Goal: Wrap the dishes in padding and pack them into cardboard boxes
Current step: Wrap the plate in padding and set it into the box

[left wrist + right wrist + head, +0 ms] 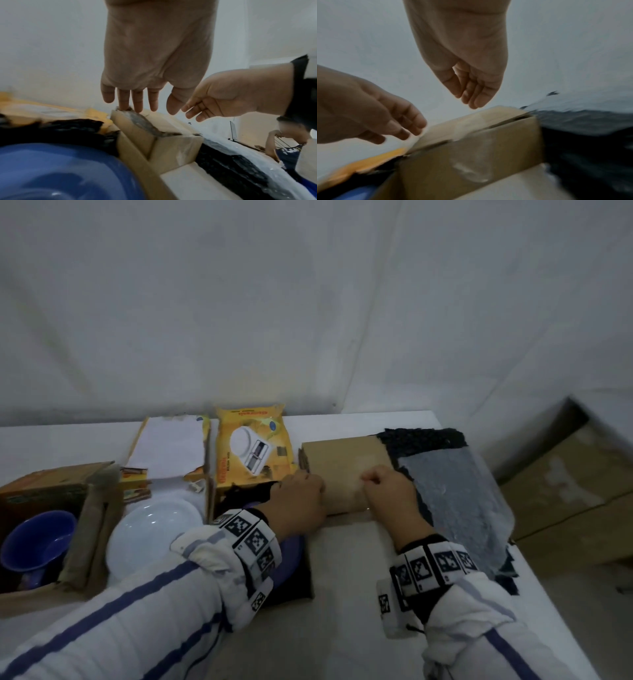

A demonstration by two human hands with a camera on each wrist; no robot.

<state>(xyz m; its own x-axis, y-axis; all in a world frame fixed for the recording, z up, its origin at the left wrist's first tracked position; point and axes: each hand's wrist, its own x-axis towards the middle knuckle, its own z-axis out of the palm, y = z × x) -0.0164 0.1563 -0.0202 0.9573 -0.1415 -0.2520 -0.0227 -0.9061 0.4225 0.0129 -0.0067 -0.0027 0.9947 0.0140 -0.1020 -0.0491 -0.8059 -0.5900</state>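
A brown cardboard box (346, 470) lies in the middle of the white table (359, 594), its flaps down and glossy tape on its near side (471, 155). My left hand (301, 494) hangs over the box's left corner, fingers straight, one fingertip (123, 106) touching the torn flap edge. My right hand (387, 491) hovers just above the box top (471, 97), fingers loosely bent and holding nothing. A blue plate (51, 173) lies under my left wrist on black padding. Beside it sits a white plate (150, 532). A black and grey padding sheet (452, 484) lies right of the box.
An open cardboard box (51, 487) at the left holds a blue bowl (37, 539). A yellow kitchen-scale box (253, 450) and a white-lined box (171, 450) stand at the back. Cardboard boxes (565, 491) sit on the floor at right. Another person (289, 136) sits beyond the table.
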